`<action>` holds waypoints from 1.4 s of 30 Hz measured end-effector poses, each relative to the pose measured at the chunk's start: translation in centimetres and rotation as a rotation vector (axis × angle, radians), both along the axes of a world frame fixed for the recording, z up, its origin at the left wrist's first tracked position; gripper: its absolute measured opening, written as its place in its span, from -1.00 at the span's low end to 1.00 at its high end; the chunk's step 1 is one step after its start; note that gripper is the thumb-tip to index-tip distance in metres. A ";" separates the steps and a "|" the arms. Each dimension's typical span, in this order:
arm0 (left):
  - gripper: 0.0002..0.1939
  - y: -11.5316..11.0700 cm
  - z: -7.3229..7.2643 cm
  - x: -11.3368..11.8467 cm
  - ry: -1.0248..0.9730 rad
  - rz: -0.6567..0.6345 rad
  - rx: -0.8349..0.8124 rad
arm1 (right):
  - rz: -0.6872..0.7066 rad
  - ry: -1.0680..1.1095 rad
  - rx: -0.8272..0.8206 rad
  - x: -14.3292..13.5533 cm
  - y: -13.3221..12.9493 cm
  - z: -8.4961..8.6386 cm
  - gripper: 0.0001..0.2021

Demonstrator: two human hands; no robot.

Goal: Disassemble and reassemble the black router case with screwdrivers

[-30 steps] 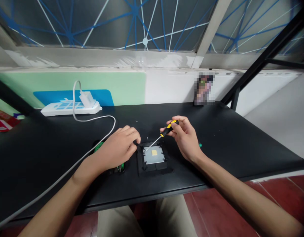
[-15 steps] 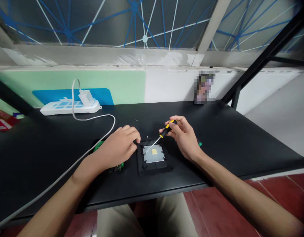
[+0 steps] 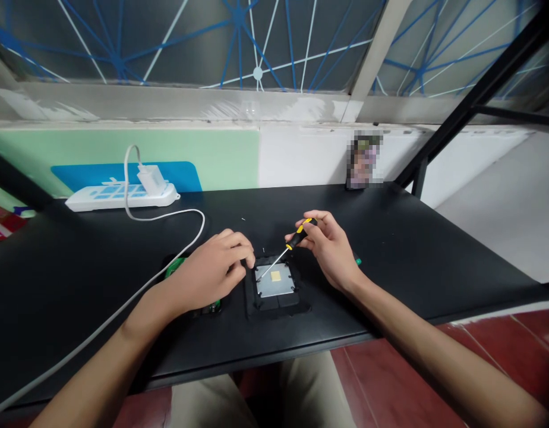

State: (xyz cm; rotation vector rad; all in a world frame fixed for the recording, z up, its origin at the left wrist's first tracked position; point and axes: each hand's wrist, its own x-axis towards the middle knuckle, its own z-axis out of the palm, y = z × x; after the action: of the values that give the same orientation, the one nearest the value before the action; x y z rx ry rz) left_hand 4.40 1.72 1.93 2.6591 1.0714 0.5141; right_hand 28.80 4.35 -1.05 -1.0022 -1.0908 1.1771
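Note:
A yellow and black screwdriver [image 3: 301, 233] is gripped in my right hand [image 3: 331, 246], its shaft slanting down to the left. The tip meets the left edge of a silvery plate [image 3: 272, 288], which has a small cream square [image 3: 275, 276] on it and sits in a black housing [image 3: 278, 310]. My left hand [image 3: 216, 264] hovers at the housing's upper left, fingers curled; whatever its fingertips may pinch is too small to name. Partly beneath that hand lies a green circuit board [image 3: 214, 307].
A white power strip [image 3: 123, 196] with a plugged-in adapter [image 3: 152, 179] stands at the back left. Its white cable [image 3: 145, 282] runs across the black table [image 3: 417, 255]. A blurred upright object [image 3: 364, 160] leans against the wall. Two tiny slivers lie behind the housing.
The whole view has shifted slightly. Both hands and the screwdriver keep nearly the same positions over the housing.

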 end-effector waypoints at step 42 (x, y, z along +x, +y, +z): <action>-0.65 -0.1 0.0 0.2 -0.016 -0.047 -0.018 | -0.019 -0.052 -0.031 -0.1 0.5 -0.4 -0.65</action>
State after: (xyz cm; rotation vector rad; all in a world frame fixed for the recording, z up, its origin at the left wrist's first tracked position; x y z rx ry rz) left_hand 4.60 1.58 1.91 2.6527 1.0018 0.5137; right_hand 28.74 4.83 -1.45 -1.0702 -1.1047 1.1618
